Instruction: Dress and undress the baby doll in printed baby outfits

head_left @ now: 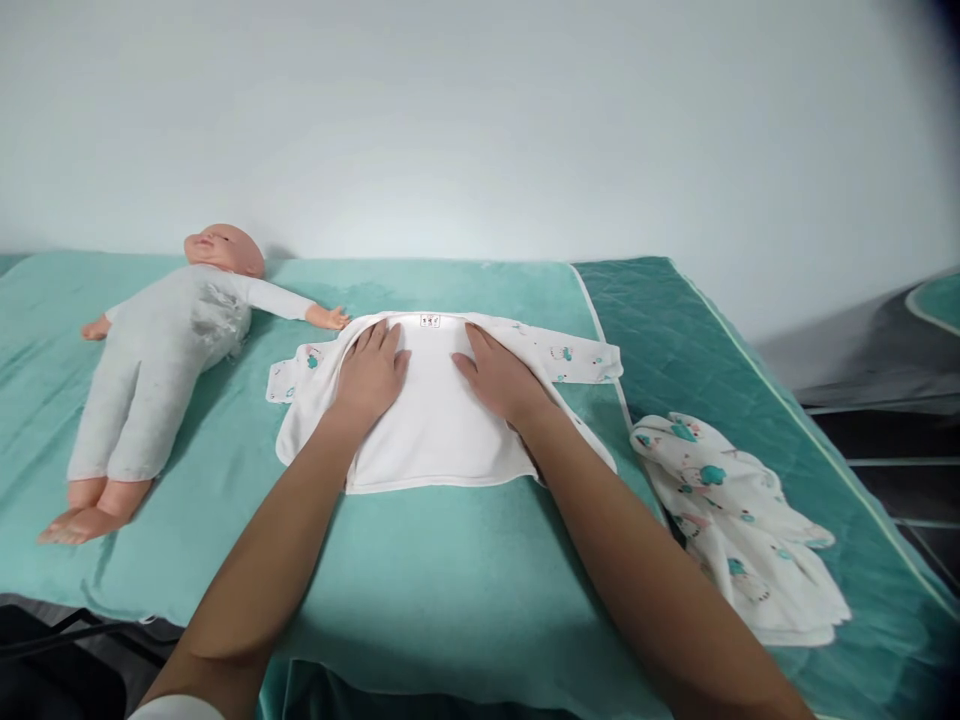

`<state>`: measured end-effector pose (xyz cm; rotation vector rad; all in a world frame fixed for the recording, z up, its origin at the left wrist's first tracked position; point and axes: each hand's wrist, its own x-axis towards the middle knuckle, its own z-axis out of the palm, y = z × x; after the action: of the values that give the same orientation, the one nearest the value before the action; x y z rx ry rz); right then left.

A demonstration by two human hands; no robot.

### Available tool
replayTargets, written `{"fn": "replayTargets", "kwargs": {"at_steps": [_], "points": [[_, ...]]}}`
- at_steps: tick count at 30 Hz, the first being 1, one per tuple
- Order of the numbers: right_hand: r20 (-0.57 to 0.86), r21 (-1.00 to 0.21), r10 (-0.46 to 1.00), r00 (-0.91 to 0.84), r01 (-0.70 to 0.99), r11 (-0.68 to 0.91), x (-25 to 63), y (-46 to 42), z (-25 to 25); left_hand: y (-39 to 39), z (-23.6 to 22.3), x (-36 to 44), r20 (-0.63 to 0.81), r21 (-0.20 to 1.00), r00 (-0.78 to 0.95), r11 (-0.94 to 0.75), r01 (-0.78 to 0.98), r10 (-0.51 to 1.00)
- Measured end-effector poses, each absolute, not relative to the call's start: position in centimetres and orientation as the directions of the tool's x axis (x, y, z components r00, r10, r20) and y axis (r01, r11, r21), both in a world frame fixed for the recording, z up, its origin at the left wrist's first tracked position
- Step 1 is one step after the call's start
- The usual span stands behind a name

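Note:
A small white baby top (435,430) with a teal print lies spread open on the teal blanket (420,570), its inner white side up and a label at the collar. My left hand (371,375) lies flat on the left half of the top, fingers stretched toward the collar. My right hand (499,378) lies flat on the right half, fingers stretched out too. Neither hand holds anything. A baby doll (161,365) in a grey suit lies on its back to the left, one arm reaching toward the top's sleeve.
Crumpled printed baby trousers (739,525) lie to the right on a darker quilted teal cover (675,330). A plain white wall rises behind the bed. The bed's right edge drops to a dark floor with a frame (892,460).

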<state>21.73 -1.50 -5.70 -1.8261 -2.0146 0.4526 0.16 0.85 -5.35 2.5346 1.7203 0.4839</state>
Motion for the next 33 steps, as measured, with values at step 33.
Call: {"fn": "replayTargets", "kwargs": {"at_steps": [33], "points": [[0.299,-0.180,0.943,-0.143,0.963,0.203,19.4,-15.5,-8.0,-16.2,-6.5,-6.7,0.282,0.167,0.295,-0.350,0.922,0.913]]}}
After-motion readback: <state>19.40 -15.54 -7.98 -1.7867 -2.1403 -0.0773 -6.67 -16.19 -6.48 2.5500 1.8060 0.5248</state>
